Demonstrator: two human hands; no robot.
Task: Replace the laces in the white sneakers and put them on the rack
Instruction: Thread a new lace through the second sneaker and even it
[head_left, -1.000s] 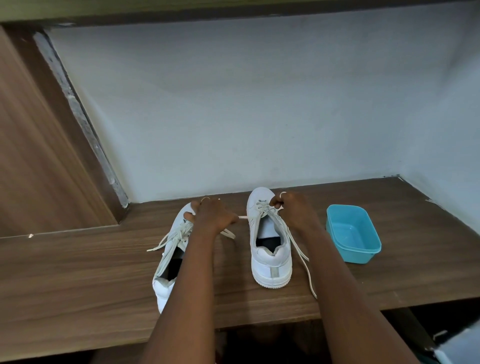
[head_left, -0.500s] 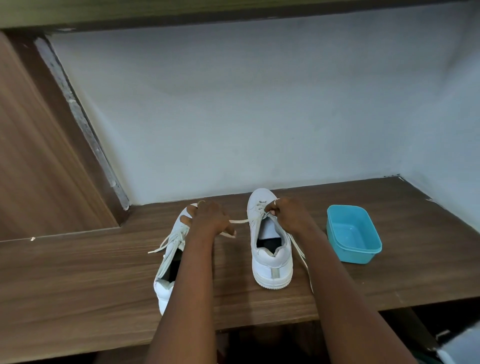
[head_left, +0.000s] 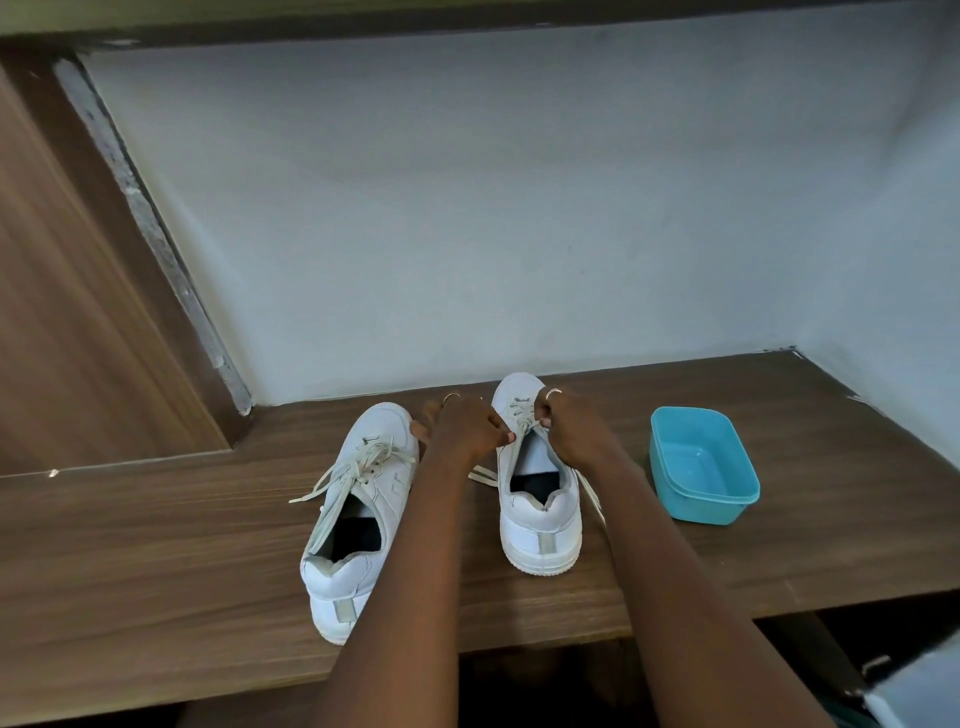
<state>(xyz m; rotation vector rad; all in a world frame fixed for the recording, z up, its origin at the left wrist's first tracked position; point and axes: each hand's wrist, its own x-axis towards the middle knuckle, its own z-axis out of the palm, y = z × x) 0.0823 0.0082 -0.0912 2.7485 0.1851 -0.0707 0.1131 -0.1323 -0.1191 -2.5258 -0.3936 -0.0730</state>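
Observation:
Two white sneakers stand on a wooden shelf, heels toward me. The left sneaker is laced, its off-white lace ends loose over its side. The right sneaker has a lace partly threaded near the toe. My left hand and my right hand meet over its tongue, each pinching part of that lace. One loose end lies on the wood left of this shoe, another trails down its right side.
A turquoise plastic tub sits on the shelf right of the shoes. A pale wall closes the back and right side, a wooden panel the left. The shelf's front edge runs just below the heels.
My left hand has moved right, from over the left sneaker to the right sneaker's laces, uncovering the left shoe. The lace stretch between the shoes has slackened.

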